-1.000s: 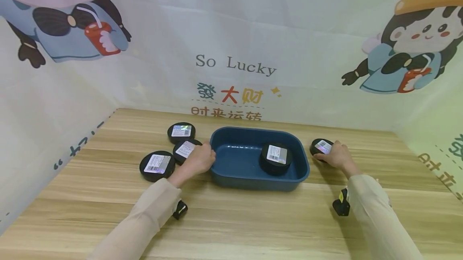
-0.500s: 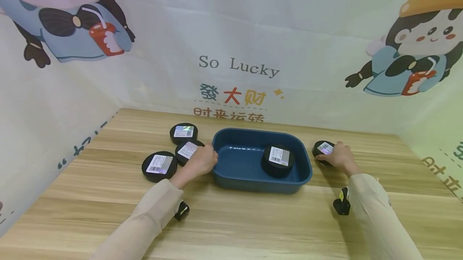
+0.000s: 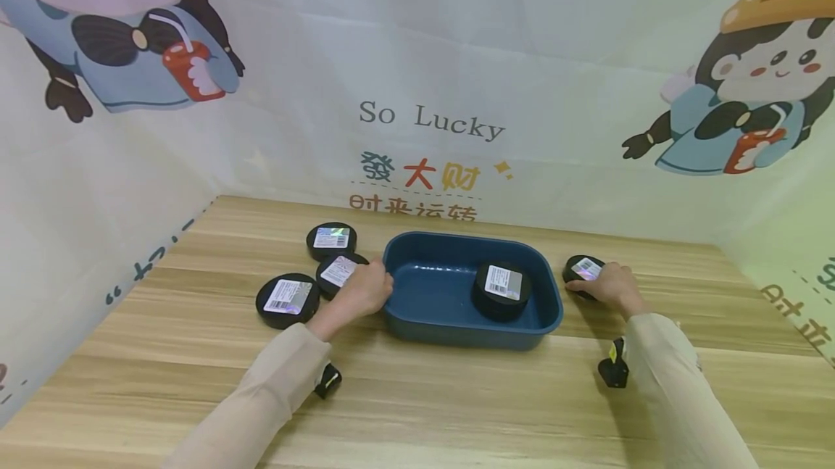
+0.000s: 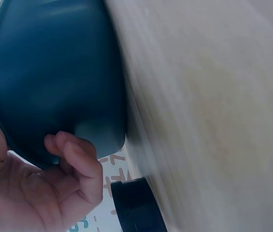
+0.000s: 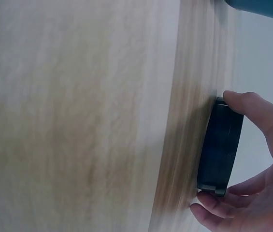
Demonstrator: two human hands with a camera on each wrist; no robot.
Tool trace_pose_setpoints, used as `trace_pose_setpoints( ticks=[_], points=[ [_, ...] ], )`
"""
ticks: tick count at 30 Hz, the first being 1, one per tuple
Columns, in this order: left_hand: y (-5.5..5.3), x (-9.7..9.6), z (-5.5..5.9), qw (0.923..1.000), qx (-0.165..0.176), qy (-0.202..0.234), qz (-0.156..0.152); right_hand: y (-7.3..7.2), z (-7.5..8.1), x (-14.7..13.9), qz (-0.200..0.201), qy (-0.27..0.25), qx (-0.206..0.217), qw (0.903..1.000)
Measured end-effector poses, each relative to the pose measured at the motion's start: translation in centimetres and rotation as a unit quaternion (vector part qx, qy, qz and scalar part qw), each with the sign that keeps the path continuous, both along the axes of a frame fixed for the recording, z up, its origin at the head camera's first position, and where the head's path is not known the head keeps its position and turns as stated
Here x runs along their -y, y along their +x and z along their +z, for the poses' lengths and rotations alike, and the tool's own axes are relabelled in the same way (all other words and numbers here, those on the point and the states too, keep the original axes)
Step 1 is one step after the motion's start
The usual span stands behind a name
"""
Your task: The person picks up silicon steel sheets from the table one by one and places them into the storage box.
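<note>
My left hand (image 3: 363, 289) grips the left end of a dark blue plastic tub (image 3: 457, 335). In the left wrist view the thumb lies at the tub's rim and curled fingers (image 4: 80, 157) touch its outer wall. To the tub's right, my right hand (image 3: 613, 286) holds a flat round black case (image 3: 582, 266) with a white label on top. The right wrist view shows this black case's side (image 5: 221, 147) pinched between thumb and fingers, low over or on the table; which of the two I cannot tell. Another labelled black case (image 3: 501, 288) sits inside the tub, towards its right end.
Left of the tub lie three more labelled black cases: a rear one (image 3: 331, 239), a middle one (image 3: 338, 271) close by my left hand, and a front one (image 3: 287, 299). The wood-patterned table (image 3: 457, 404) ends at a printed cloth backdrop (image 3: 430, 41).
Over the last second the head view has shifted slightly. Both hands keep their holds, the left on the tub and the right on the black case, almost without moving.
</note>
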State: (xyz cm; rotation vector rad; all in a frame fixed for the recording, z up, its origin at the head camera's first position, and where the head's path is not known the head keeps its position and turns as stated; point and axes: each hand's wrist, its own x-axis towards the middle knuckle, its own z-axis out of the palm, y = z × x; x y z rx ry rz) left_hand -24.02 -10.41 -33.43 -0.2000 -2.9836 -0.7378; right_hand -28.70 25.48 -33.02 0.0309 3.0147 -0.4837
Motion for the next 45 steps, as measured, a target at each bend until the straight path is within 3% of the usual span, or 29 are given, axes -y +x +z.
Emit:
trace_pose_setpoints(
  ticks=[7, 14, 27, 29, 32, 33, 34, 35, 36, 37, 38, 41, 43, 44, 45],
  points=[
    [0.1, 0.0, 0.0, 1.0000, -0.001, 0.001, -0.001, -0.1, 0.0, 0.1, 0.003, 0.018, 0.006, 0.9998],
    [0.1, 0.1, -0.2, 0.9999, -0.009, 0.000, -0.004, -0.2, -0.1, 0.3, -0.001, 0.039, 0.043, 0.9983],
    [0.0, 0.1, 0.0, 0.9999, -0.008, 0.000, -0.007, 0.4, 0.3, 0.3, 0.034, 0.034, 0.027, 0.9985],
    [-1.1, 0.3, -1.0, 1.0000, -0.002, -0.004, -0.004, 0.5, 0.4, 0.2, 0.034, 0.024, 0.017, 0.9990],
    [-4.7, 1.3, -5.4, 0.9993, -0.034, -0.012, -0.009, 0.7, 0.6, 0.3, 0.031, -0.003, -0.001, 0.9995],
    [-6.2, 1.7, -7.4, 0.9980, -0.060, -0.016, -0.013, 0.8, 0.7, 0.3, 0.029, -0.008, -0.005, 0.9995],
    [-7.1, 2.0, -8.6, 0.9967, -0.077, -0.019, -0.014, 0.9, 0.8, 0.4, 0.026, -0.012, -0.010, 0.9995],
    [-7.2, 2.0, -8.7, 0.9963, -0.082, -0.022, -0.015, 1.0, 0.9, 0.5, 0.023, -0.016, -0.015, 0.9995],
    [-6.6, 1.8, -8.1, 0.9961, -0.084, -0.020, -0.018, 1.1, 1.0, 0.6, 0.020, -0.020, -0.019, 0.9994],
    [-9.0, 2.4, -10.7, 0.9962, -0.083, -0.022, -0.013, 1.1, 1.1, 0.7, 0.014, -0.024, -0.022, 0.9994],
    [-10.6, 2.8, -12.7, 0.9948, -0.096, -0.032, -0.012, 1.2, 1.1, 0.8, 0.007, -0.031, -0.023, 0.9992],
    [-12.7, 3.2, -15.0, 0.9959, -0.080, -0.041, -0.006, 1.5, 1.2, 0.9, -0.010, -0.066, -0.030, 0.9973],
    [-15.2, 3.9, -18.1, 0.9947, -0.093, -0.043, -0.005, 1.6, 1.3, 1.1, -0.018, -0.093, -0.039, 0.9947],
    [-12.9, 3.4, -15.6, 0.9945, -0.095, -0.042, -0.009, 1.7, 1.4, 1.2, -0.019, -0.105, -0.045, 0.9932],
    [-11.4, 3.0, -13.9, 0.9959, -0.083, -0.033, -0.012, 1.8, 1.5, 1.2, -0.018, -0.116, -0.053, 0.9916]
  ],
)
